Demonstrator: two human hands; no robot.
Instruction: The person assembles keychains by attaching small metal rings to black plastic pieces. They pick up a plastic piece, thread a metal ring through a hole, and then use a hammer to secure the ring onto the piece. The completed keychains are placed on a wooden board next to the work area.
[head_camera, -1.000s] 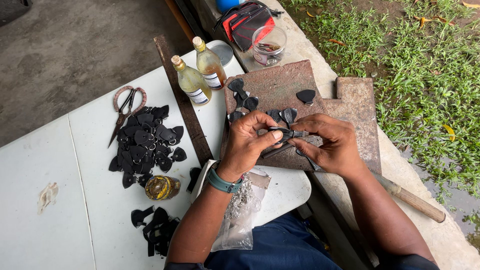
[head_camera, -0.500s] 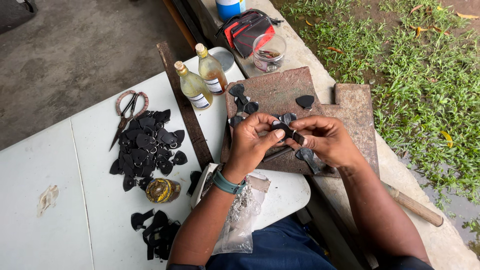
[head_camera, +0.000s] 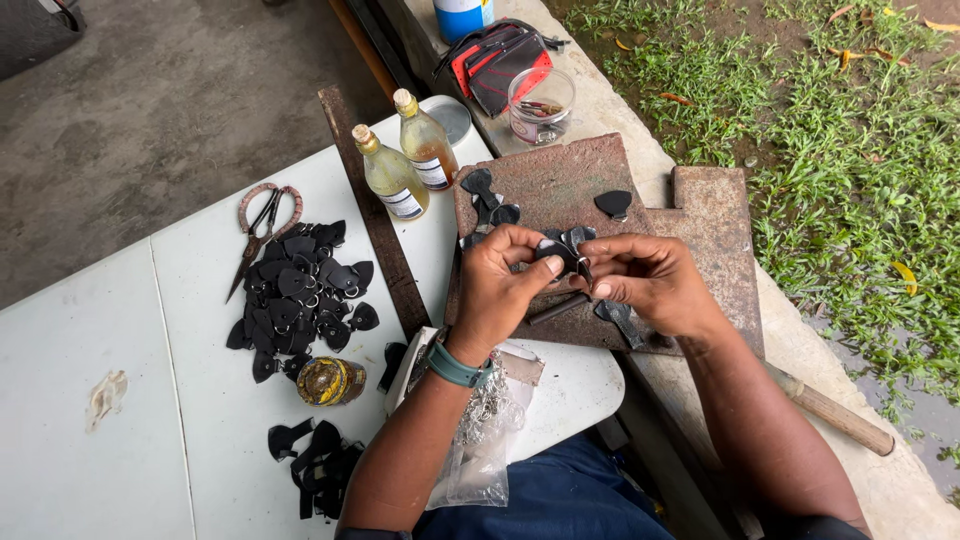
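Two hands meet over the rusty plate (head_camera: 560, 180) at the table's far right corner, and between them I hold one small black leather piece (head_camera: 553, 253) with a metal ring at its edge. My left hand (head_camera: 497, 290) pinches the piece from the left, thumb on top and fingers curled beneath; my right hand (head_camera: 650, 283) pinches its right edge, thumb and forefinger pressed together at the ring. The piece sits just above the plate, not touching it as far as I can tell. A dark rod (head_camera: 558, 308) lies on the plate directly under my hands, and a few loose cut pieces (head_camera: 613, 203) rest near the plate's far edge.

To do this step well, I judge that the grip should stay close to the ring, so the leather cannot twist, and that both thumbs should keep the fold flat while the ring is worked. Holding low over the plate means a dropped part lands on it.

At the table's middle lies a heap of finished pieces (head_camera: 300, 295), with scissors (head_camera: 262, 225) at its far side and a small tin (head_camera: 330, 380) at its near side. Two bottles (head_camera: 405, 165) stand beside the plate's left edge. A clear bag (head_camera: 485, 440) hangs over the near edge by my left wrist.
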